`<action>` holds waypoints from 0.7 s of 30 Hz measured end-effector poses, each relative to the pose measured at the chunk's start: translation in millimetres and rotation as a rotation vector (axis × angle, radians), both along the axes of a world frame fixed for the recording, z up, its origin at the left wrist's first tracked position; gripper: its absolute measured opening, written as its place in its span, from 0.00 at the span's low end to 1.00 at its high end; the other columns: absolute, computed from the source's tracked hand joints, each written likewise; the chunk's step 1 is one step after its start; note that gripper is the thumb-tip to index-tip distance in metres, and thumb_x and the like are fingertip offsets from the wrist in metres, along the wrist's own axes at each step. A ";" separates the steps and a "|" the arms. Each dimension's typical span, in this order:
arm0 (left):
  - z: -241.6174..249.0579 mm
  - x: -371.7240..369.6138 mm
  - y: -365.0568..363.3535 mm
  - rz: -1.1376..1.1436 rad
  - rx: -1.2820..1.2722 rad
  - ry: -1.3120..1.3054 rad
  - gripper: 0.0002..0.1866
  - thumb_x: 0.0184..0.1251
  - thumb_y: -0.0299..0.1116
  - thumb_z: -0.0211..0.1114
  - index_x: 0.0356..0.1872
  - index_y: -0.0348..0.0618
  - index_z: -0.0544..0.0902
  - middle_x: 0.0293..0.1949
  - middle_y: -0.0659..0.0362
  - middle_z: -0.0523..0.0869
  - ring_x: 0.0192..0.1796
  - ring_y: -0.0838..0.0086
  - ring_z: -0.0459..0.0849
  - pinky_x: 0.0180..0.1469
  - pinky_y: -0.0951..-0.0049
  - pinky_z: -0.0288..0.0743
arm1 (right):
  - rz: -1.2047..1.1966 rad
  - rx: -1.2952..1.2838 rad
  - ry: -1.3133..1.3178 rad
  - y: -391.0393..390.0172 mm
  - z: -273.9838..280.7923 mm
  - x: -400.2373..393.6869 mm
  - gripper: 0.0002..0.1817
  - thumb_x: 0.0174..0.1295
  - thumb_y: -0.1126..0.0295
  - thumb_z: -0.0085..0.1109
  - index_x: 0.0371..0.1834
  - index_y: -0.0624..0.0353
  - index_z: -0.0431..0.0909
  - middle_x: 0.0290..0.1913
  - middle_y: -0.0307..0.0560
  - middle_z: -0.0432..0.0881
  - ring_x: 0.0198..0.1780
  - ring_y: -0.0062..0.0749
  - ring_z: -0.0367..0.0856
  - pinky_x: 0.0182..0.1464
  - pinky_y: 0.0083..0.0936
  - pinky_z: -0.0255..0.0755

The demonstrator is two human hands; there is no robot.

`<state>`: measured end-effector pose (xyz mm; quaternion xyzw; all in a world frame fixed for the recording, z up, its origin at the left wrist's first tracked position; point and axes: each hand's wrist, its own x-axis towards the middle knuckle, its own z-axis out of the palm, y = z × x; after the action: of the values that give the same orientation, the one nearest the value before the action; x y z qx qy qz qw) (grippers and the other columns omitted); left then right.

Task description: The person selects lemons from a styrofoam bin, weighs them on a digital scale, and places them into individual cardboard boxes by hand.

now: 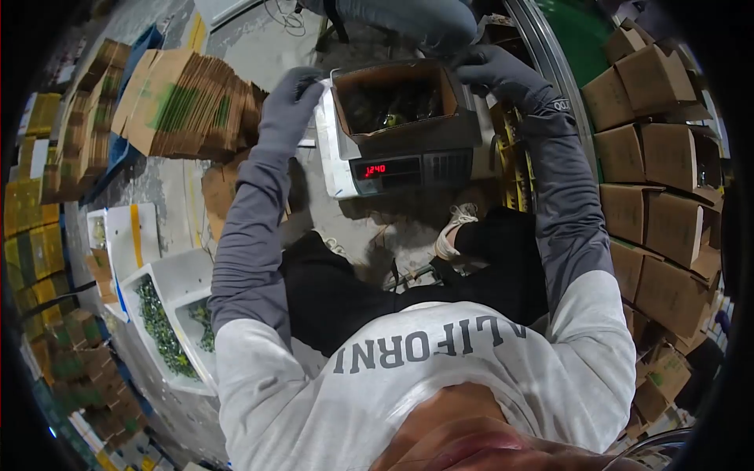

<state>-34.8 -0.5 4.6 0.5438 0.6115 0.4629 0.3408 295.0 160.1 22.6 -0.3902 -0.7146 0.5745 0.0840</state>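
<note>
A digital scale (pixel 408 171) with a red display reading 1240 stands in front of me on a white foam piece (pixel 339 177). An open cardboard box (pixel 397 129) rests on the scale, with dark green produce, partly in shadow, inside. My left hand (pixel 292 102), in a grey glove, is beside the box's left end with its fingers curled inward. A small white bit shows at its fingertips; I cannot make out what it is. By the box's far right corner is my right hand (pixel 503 74), also gloved, its fingers stretched toward the box and slightly bent.
Stacks of flattened cartons (pixel 188 106) stand on the left. White foam boxes (pixel 161 322) below them hold small green items. Cardboard boxes (pixel 660 157) are piled along the right behind a metal rail (pixel 550 47). Another person's leg (pixel 416 23) is at the top.
</note>
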 end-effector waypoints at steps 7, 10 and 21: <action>-88.9 36.1 20.7 0.011 -0.374 -0.014 0.38 0.56 0.47 0.71 0.64 0.41 0.65 0.50 0.56 0.79 0.50 0.73 0.77 0.50 0.72 0.73 | 0.021 -0.078 -0.324 -20.5 -75.8 -45.0 0.38 0.49 0.46 0.67 0.55 0.66 0.75 0.52 0.50 0.79 0.51 0.34 0.78 0.53 0.25 0.69; -104.0 26.4 32.8 -0.043 -0.580 -0.518 0.35 0.55 0.48 0.72 0.60 0.41 0.68 0.49 0.53 0.80 0.48 0.67 0.80 0.48 0.68 0.75 | 0.012 0.049 -0.428 -9.5 -108.7 -56.9 0.37 0.48 0.42 0.66 0.52 0.64 0.78 0.52 0.50 0.79 0.55 0.33 0.75 0.57 0.25 0.65; -85.0 74.2 18.3 0.000 -0.291 -0.925 0.23 0.62 0.35 0.62 0.58 0.43 0.72 0.47 0.58 0.79 0.51 0.70 0.78 0.53 0.69 0.75 | -0.649 -0.541 1.095 -66.1 -151.5 22.8 0.33 0.60 0.42 0.52 0.52 0.62 0.75 0.47 0.51 0.80 0.48 0.34 0.78 0.48 0.31 0.72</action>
<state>39.4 17.8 -80.4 0.2274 0.4544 0.5657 0.6494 317.8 94.0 -128.9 -0.2453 -0.2480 0.7927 0.4999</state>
